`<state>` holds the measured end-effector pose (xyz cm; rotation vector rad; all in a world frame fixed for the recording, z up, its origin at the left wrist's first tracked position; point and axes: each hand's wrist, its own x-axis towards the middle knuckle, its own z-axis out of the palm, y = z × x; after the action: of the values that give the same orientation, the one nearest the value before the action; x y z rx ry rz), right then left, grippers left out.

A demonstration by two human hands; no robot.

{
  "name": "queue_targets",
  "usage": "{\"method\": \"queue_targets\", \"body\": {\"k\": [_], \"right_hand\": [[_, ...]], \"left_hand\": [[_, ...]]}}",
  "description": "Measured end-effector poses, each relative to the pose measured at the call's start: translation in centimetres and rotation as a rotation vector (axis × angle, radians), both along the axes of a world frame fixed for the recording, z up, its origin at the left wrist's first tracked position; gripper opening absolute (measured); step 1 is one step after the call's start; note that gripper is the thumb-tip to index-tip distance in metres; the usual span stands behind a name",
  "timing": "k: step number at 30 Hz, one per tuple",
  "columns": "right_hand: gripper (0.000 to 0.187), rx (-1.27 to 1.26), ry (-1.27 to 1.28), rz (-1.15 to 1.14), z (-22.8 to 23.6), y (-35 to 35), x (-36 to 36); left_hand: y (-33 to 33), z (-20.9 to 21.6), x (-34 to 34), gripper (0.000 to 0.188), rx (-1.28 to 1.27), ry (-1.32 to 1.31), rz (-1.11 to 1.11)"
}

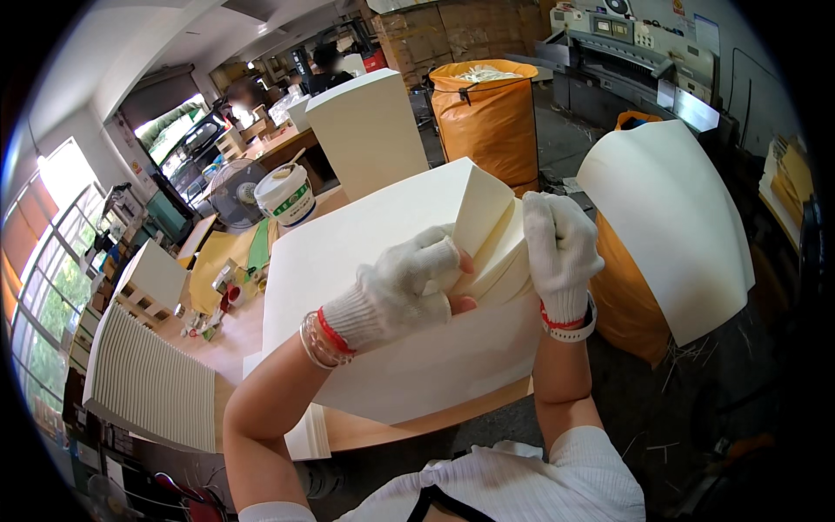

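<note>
White ribbed clothing (522,483) is showing nearest. Ahead, a thick block of cream-white paper sheets (365,217) is lying on the pale wooden surface (239,326), its long axis running left to right. The white-gloved left hand (400,278) is half-curling over it, fingertips touching its fanned edge, pinch unclear; the white-gloved right hand (561,248), nearer that right end, is clenching the sheets, the block lying leftward. Beyond, an orange sack (483,113) is standing.

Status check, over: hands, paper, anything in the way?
Left hand on the paper, by its fanned edge. Right hand closed on its right side. Nothing seen blocking; tub beyond, clear of both hands.
</note>
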<state>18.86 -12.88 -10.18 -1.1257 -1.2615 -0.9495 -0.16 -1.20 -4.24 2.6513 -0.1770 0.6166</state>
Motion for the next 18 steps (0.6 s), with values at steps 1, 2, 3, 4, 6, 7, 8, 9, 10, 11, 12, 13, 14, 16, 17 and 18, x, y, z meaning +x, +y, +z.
{"method": "queue_targets", "body": {"k": [1,2,3,4,6,7,8,9,10,11,12,13,14,16,17,18], "right_hand": [[0.026,0.028,-0.043,-0.028,0.0,0.1,0.1],[0.026,0.014,-0.029,-0.022,-0.1,0.1,0.0],[0.026,-0.001,-0.015,-0.014,-0.2,0.1,0.0],[0.025,-0.007,-0.002,0.001,-0.3,0.0,0.0],[0.023,-0.01,0.021,0.042,-0.5,-0.1,0.1],[0.021,-0.012,0.031,0.057,-0.5,-0.1,0.1],[0.019,-0.014,0.041,0.072,-0.4,-0.2,0.1],[0.016,-0.023,0.05,0.074,0.1,-0.3,-0.2],[0.014,-0.026,0.088,0.082,0.1,-0.3,-0.3],[0.012,-0.028,0.125,0.089,0.2,-0.2,-0.5],[0.01,-0.025,0.191,0.1,0.1,-0.1,-0.5],[0.01,0.002,0.196,0.105,-0.1,0.1,-0.5],[0.009,0.028,0.202,0.109,-0.2,0.3,-0.5],[0.009,0.123,0.099,0.098,-0.4,0.7,-0.3],[0.011,0.08,0.106,0.088,-0.4,0.5,-0.4],[0.014,0.037,0.113,0.079,-0.2,0.1,-0.5]], "left_hand": [[0.2,-0.1,0.0,0.033,-0.031,0.008,-0.014],[0.5,-0.2,0.0,0.035,-0.061,0.015,-0.028],[0.6,-0.2,0.0,0.037,-0.092,0.023,-0.041],[0.5,-0.2,0.0,0.036,-0.075,0.022,-0.021],[0.1,0.0,-0.1,0.034,-0.042,0.02,0.021],[0.1,0.1,-0.1,0.032,-0.015,-0.014,0.006],[0.1,0.1,-0.1,0.031,0.012,-0.049,-0.01],[0.1,0.2,0.0,0.03,0.039,-0.084,-0.026],[0.1,0.5,0.0,0.029,0.018,0.033,-0.006],[0.1,1.0,0.0,0.029,-0.003,0.15,0.013],[0.2,1.3,0.0,0.029,-0.024,0.267,0.031],[0.3,1.1,0.0,0.03,-0.033,0.218,0.003],[0.5,0.6,0.0,0.031,-0.042,0.168,-0.025],[0.6,0.0,0.0,0.033,-0.046,0.089,-0.032],[0.4,-0.2,0.0,0.035,-0.041,0.059,-0.011],[0.4,-0.3,0.1,0.036,-0.036,0.029,0.011]]}}
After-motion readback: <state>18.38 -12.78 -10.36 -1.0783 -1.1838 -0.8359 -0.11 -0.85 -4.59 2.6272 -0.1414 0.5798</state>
